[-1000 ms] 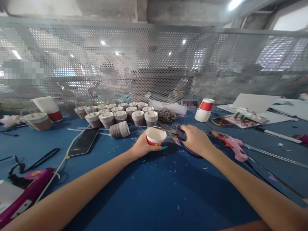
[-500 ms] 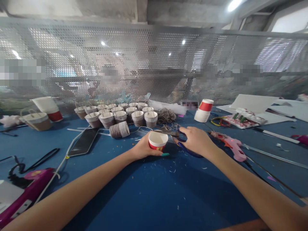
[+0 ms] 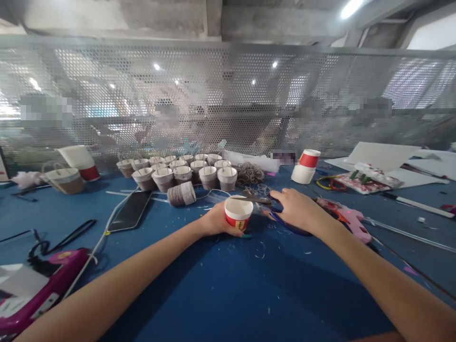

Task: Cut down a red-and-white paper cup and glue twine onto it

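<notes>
My left hand [image 3: 217, 220] is wrapped round a red and white paper cup [image 3: 236, 221], its open mouth facing up and slightly towards me. In my right hand [image 3: 295, 209] is a pair of scissors [image 3: 263, 201] with dark blue handles. Their blades reach left across the far part of the cup's rim; whether they touch the paper I cannot tell. Behind the cup lies a twine-wrapped cup [image 3: 181, 194] on its side. Several small wrapped cups with handles [image 3: 164, 178] stand upright in a group beyond it.
On the left are a phone [image 3: 130, 211], a white cable and a purple power strip [image 3: 60, 285]. A pink glue gun [image 3: 351, 221] lies beside my right forearm. Tangled twine [image 3: 250, 174], a stack of paper cups [image 3: 305, 166] and white sheets [image 3: 381, 159] sit towards the perforated screen [image 3: 228, 99].
The whole view has shifted slightly, so everything appears a little further right and lower. My left hand still holds the cup, turned slightly, and the scissors stay at its rim.
</notes>
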Demonstrator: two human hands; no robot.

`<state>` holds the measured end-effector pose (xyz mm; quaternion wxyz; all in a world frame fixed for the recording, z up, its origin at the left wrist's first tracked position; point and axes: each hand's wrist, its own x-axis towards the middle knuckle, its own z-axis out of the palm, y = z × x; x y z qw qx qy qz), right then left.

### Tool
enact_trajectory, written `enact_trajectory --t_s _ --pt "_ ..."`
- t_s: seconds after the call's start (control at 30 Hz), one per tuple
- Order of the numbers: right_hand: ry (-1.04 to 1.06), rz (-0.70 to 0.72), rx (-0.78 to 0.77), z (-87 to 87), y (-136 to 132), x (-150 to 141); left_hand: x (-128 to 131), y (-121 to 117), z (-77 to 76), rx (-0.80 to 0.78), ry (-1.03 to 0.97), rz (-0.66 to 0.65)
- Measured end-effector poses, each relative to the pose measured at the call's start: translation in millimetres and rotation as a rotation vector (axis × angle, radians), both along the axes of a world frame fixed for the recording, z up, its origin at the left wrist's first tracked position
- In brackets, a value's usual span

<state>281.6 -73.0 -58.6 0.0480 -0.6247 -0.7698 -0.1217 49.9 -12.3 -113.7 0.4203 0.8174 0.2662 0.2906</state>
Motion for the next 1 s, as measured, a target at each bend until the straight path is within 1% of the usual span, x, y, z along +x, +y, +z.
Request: enact_trajectory --t_s 0.13,0.27,0.37,0.57,0.83,1.0 --pt "-0.047 -0.001 0.01 5.1 1.6 -1.5 -2.6 -3.1 1.2 0.073 0.081 0.053" --pt "-0.069 0.004 -0.003 5.2 2.5 -3.5 -4.9 -2.9 -0.9 0.108 0.153 0.095" --pt "-0.062 0.024 -0.03 3.5 3.7 -4.2 -5.1 -1.1 -3.1 0.117 0.151 0.104" --pt "-0.093 0.055 -0.015 4.9 6.9 -4.6 -5.0 -2.0 -1.9 0.11 0.125 0.094" --pt "-0.118 0.027 -0.053 6.3 6.4 -3.8 -5.3 -1.9 -1.8 0.083 0.152 0.104" --pt "-0.105 0.086 -0.026 4.9 16.3 1.1 -5.0 -2.0 -1.2 0.101 0.142 0.102"
